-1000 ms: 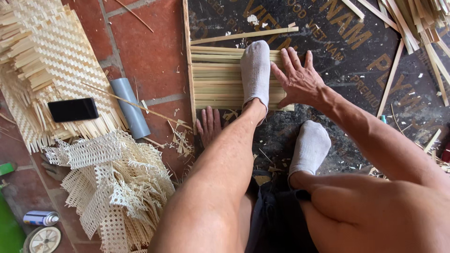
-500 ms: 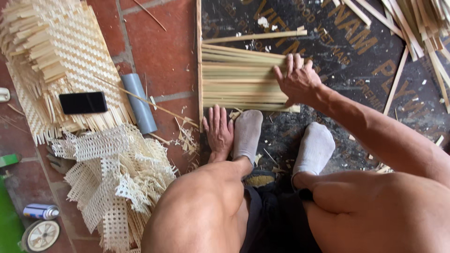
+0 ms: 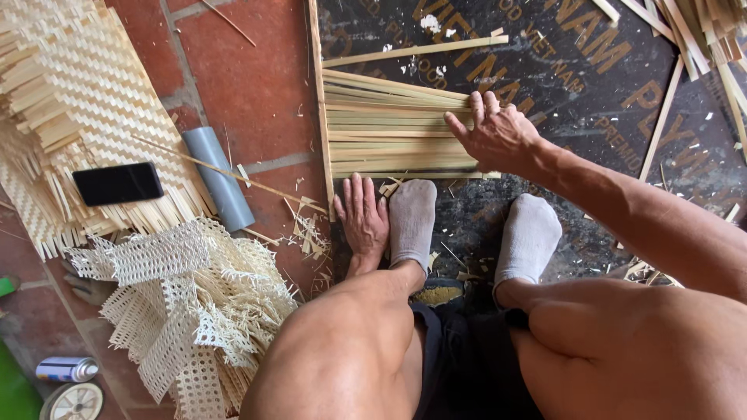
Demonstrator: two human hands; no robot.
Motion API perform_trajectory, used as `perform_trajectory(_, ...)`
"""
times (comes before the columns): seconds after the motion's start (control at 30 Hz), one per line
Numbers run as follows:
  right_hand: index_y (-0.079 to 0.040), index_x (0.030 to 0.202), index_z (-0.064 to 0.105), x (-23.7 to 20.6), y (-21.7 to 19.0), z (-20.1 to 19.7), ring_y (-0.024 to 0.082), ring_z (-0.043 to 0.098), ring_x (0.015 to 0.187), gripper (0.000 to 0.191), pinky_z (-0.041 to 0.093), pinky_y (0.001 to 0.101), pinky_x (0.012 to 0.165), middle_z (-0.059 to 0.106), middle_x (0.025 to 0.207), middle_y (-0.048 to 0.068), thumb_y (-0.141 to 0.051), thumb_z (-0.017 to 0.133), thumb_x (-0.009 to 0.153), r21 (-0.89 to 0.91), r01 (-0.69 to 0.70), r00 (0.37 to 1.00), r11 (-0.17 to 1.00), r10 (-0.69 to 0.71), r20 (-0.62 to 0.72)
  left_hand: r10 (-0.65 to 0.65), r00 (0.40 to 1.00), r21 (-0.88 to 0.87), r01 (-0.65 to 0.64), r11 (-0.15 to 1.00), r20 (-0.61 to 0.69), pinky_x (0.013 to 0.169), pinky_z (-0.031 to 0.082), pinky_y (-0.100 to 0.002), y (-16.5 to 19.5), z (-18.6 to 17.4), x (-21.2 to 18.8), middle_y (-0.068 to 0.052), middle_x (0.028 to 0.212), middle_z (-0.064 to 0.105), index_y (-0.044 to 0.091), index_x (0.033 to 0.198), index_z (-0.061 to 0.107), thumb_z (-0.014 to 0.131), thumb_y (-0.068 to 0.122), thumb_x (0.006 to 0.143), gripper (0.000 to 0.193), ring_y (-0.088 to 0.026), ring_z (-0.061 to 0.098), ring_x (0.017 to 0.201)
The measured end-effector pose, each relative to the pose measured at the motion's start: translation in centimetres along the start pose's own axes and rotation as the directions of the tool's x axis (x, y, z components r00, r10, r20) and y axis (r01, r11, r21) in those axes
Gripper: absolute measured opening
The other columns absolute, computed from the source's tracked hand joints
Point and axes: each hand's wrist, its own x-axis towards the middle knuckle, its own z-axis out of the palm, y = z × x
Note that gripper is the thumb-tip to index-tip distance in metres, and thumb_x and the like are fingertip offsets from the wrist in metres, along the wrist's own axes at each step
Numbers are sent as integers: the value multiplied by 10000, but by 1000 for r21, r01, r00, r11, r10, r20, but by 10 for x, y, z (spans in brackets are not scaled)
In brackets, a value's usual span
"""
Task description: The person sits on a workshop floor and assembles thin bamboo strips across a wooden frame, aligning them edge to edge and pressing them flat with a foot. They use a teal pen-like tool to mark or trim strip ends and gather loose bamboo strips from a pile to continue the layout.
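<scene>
A row of flat bamboo strips (image 3: 389,132) lies side by side on a dark board (image 3: 576,70), with one long upright strip (image 3: 319,101) along its left end. My right hand (image 3: 494,136) presses flat on the right part of the strips, fingers spread. My left hand (image 3: 362,222) rests palm down on the floor just below the strips, beside my left foot in a grey sock (image 3: 412,222). My other socked foot (image 3: 529,237) stands to the right. Neither hand holds anything.
A woven bamboo mat (image 3: 70,101) with a black phone (image 3: 118,183) on it lies at left. A grey tube (image 3: 219,179) sits beside it. Open-weave cane pieces (image 3: 187,303) pile at lower left. Loose strips (image 3: 700,31) lie at top right. A spray can (image 3: 66,369) lies bottom left.
My left foot has drawn back off the strips to sit beside my left hand. My right hand has stayed pressed on the strips, which are more closely aligned.
</scene>
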Motion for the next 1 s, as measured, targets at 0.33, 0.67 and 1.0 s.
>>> perform_trajectory(0.33, 24, 1570, 361, 12, -7, 12, 363, 699, 868, 587, 621, 436, 653, 639, 1015, 283, -79, 479, 1004, 170, -138, 973, 976, 166, -160, 3, 999, -3, -3, 1000, -40, 1238, 201, -598, 1, -2, 7, -155, 1637, 368, 69, 1518, 483, 638, 295, 968, 614, -338, 316, 1533)
perform_trajectory(0.67, 54, 1148, 595, 41, 6, 39, 325, 692, 863, 265, 571, 433, 666, 649, 1054, 255, -166, 496, 1038, 272, -254, 948, 928, 294, -121, -15, 999, 14, 15, 1000, -46, 1228, 229, -594, 6, -7, 12, -155, 1628, 394, 54, 1500, 501, 627, 281, 984, 577, -335, 339, 1522)
perform_trajectory(1.0, -4, 1026, 612, 23, 6, 51, 196, 647, 574, 210, 510, 365, 463, 659, 724, 112, -154, 468, 1052, 338, -185, 975, 923, 214, -50, -12, 990, -2, 12, 1000, -139, 1234, 241, -567, 14, -13, 10, -117, 1605, 446, 73, 1463, 558, 611, 307, 999, 522, -318, 383, 1506)
